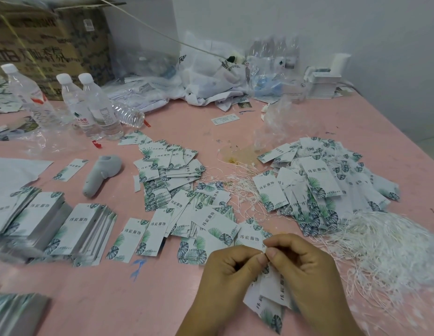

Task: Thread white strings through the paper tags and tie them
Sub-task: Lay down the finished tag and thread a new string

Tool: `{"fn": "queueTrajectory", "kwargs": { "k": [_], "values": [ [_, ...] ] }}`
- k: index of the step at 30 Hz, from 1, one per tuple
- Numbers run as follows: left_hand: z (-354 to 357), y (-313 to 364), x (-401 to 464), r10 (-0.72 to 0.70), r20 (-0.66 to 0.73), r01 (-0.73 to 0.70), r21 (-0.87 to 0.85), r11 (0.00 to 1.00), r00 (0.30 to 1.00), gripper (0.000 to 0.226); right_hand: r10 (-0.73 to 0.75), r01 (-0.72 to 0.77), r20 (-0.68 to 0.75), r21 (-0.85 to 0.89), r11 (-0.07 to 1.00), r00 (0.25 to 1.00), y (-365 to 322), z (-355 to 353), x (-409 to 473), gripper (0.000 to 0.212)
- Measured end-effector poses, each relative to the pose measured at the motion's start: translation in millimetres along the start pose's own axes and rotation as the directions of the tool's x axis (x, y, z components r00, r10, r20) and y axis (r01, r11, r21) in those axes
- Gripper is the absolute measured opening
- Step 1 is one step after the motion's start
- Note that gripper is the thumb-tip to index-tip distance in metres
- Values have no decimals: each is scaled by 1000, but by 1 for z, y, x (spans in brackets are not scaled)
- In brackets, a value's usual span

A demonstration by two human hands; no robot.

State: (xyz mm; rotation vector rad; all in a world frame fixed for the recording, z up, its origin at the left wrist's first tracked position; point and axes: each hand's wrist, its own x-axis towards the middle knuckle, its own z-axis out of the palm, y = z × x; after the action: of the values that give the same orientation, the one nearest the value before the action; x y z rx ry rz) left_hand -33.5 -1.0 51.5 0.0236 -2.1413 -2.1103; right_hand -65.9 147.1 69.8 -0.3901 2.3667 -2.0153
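Pinching the tag corner between our left hand (231, 265) and right hand (301, 260), we keep its hole steady, probably for threading. Paper tags (269, 301) hang below; loose white strings (385, 241) lie within right reach.

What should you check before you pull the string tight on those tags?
1. Both hands on the work: left hand and right hand pinch together at the top of the held tags. Ok.
2. String through the hole: hidden by the fingers. Cannot tell.
3. Tags lined up: fanned out below the hands. Not ok.
4. Spare strings near the right hand. Ok.
5. More loose tags on the pink table. Ok.
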Motion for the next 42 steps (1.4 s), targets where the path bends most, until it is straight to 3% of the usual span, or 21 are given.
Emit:
{"fn": "queueTrajectory", "kwargs": {
  "k": [17, 22, 28, 35, 42],
  "values": [
    [1, -10, 0, -13, 35, 16, -96, 995, 999, 27, 1, -2, 61, 7, 1000, 998, -5, -3, 1, 35],
    [1, -13, 0, -31, 52, 39, -153, 988, 998, 31, 104, -118, 122, 112, 987, 987, -5, -4, 3, 11],
    [1, -17, 1, -28, 60, 39, -186, 982, 998, 35, 168, -196, 145, 209, 958, 975, -6, -5, 4, 9],
    [-2, -9, 0, 17, 72, -8, -130, 992, 997, 18, 113, -124, 125, 85, 989, 986, -9, -4, 3, 31],
    [0, -7, -1, 45, 86, -34, -132, 991, 995, 18, 144, -158, 120, 120, 980, 982, -10, -5, 4, 29]
  ]
}}
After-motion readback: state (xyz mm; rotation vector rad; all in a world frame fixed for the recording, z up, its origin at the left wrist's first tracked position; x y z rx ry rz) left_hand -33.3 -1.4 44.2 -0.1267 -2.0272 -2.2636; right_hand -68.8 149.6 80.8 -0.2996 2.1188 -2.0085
